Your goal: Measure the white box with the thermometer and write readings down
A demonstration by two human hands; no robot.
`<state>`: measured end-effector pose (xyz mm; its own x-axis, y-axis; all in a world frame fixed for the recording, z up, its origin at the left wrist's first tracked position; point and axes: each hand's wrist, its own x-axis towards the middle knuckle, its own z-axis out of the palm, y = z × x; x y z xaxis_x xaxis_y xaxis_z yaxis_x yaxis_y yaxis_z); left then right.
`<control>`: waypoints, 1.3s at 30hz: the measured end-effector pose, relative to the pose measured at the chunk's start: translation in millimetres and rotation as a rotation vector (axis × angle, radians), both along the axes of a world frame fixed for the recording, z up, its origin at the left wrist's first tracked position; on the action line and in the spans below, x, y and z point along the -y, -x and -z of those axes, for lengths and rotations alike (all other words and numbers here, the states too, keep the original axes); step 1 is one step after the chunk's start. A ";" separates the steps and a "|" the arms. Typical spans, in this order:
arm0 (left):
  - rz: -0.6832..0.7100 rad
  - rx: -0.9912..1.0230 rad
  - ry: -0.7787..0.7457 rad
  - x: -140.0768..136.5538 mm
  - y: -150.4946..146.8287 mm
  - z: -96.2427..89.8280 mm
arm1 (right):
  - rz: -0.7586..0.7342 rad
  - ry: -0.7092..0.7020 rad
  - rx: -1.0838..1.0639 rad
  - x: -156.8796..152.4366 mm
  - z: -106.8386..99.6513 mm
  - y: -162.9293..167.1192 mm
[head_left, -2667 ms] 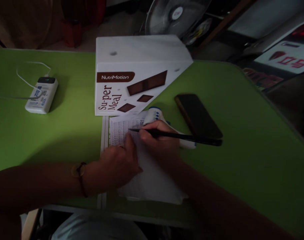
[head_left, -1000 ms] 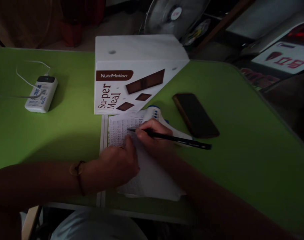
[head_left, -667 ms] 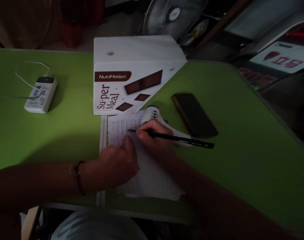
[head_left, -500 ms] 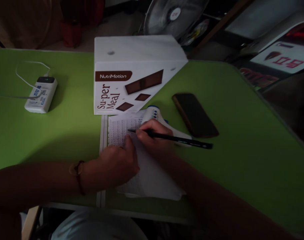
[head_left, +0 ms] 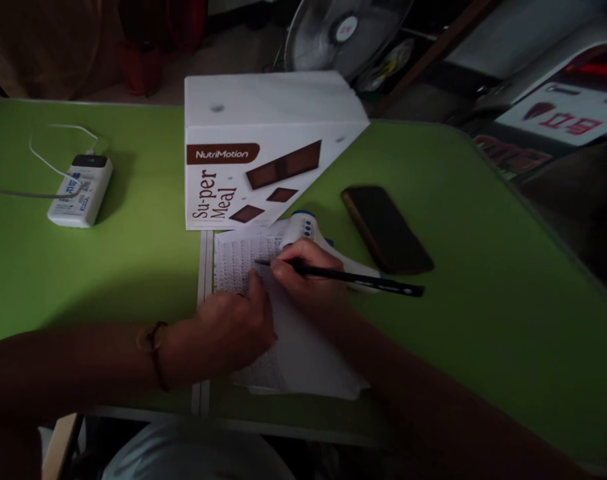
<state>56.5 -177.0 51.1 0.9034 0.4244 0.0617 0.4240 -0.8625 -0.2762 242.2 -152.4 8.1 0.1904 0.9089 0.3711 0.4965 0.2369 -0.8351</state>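
Observation:
My right hand (head_left: 310, 270) is closed around a slim black pen (head_left: 363, 279), whose tip touches or hovers just over a sheet of paper (head_left: 313, 360) covered on its left part with rows of small writing. To its left, my left hand (head_left: 238, 327) lies on the same sheet. One finger is stretched out towards the pen tip, while the others are bent and partly hidden; no object shows in this hand. Behind my right hand lies a white device with blue dots and blue trim (head_left: 303, 228), partly covered by the hand.
A white NutriMotion box (head_left: 278, 100) stands just beyond the paper. To the right lies a dark phone (head_left: 388, 230). A white power bank (head_left: 80, 193) with a cable sits on the left of the green table (head_left: 148, 253). A fan (head_left: 346, 33) stands behind the table.
Both hands and the pen keep nearly the same pose on the paper. The whole view has shifted very slightly.

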 end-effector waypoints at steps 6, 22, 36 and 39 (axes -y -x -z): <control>-0.008 0.000 0.016 0.9 -0.4 -0.4 | 0.056 -0.030 -0.021 -1.4 -1.5 -0.4; 0.019 -0.078 0.068 -3.3 -2.2 -12.7 | 0.091 0.071 -0.002 -1.2 -5.6 0.9; 0.013 -0.065 0.099 -2.4 -1.5 -12.0 | 0.098 0.099 -0.053 -1.2 -12.2 5.2; 0.009 -0.046 0.081 -1.7 -1.0 -10.5 | 0.090 0.083 -0.034 -0.2 -10.2 3.9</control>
<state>57.5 -175.4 61.6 0.9084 0.4179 -0.0143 0.4044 -0.8866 -0.2247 238.3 -152.2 18.4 0.2836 0.9148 0.2876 0.4835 0.1226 -0.8667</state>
